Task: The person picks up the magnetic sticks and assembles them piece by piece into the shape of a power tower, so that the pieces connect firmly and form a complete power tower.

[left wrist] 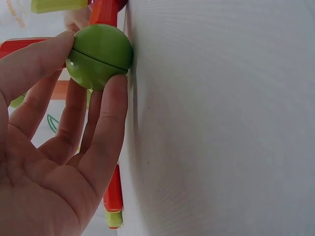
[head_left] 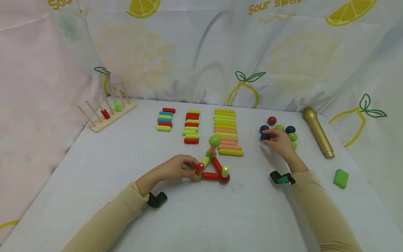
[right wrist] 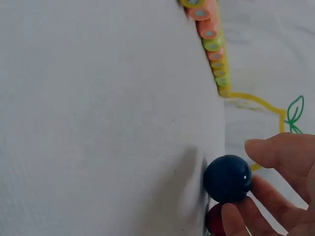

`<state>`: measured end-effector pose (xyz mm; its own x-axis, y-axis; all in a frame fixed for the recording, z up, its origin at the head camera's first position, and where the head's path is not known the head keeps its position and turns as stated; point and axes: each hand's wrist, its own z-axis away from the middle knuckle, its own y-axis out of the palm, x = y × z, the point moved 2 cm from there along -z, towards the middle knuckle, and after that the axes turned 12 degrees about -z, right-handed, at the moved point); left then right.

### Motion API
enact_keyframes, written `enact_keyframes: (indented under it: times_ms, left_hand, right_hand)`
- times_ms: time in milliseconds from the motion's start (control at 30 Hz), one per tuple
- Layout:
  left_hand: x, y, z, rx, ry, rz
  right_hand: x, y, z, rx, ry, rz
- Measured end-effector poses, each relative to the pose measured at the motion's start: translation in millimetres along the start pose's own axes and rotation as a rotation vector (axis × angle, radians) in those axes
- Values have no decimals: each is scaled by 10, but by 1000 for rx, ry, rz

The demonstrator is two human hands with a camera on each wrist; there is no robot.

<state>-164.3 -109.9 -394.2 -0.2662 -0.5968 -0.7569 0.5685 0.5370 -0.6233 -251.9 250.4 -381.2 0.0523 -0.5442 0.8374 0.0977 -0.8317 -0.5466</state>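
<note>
My left hand [head_left: 176,168] pinches a green ball [left wrist: 99,56] between thumb and finger. That ball is a corner of a triangle of balls and rods on the table, with a red rod [head_left: 199,168] standing on it. A dark red ball [head_left: 224,179] with an upright light-green rod [head_left: 225,171] forms another corner. At the far corner, a rod stands topped by a green ball [head_left: 214,141]. My right hand [head_left: 281,142] reaches over a dark blue ball [right wrist: 228,179] on the table, its thumb slightly apart from it and its fingers beside it.
Several balls, including a red one [head_left: 271,120] and green ones [head_left: 292,137], lie around the right hand. Rows of rods [head_left: 225,127] lie at the back. A peg abacus [head_left: 111,117] stands left; a gold microphone [head_left: 318,133] and green block [head_left: 341,179] lie right.
</note>
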Motion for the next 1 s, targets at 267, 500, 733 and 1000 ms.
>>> enact_keyframes:
  times_ms: [267, 500, 733, 1000]
  left_hand:
    - [-1, 18, -19, 15, -28, 13]
    - [27, 38, -34, 16, -25, 9]
    - [19, 31, -41, 20, -3, 8]
    - [-1, 27, -46, 30, -11, 7]
  right_hand:
    - [-61, -10, 7, 70, 78, 88]
    - [292, 194, 242, 160, -5, -130]
    - [743, 593, 635, 492, -330, -388]
    - [744, 797, 741, 563, -400, -325]
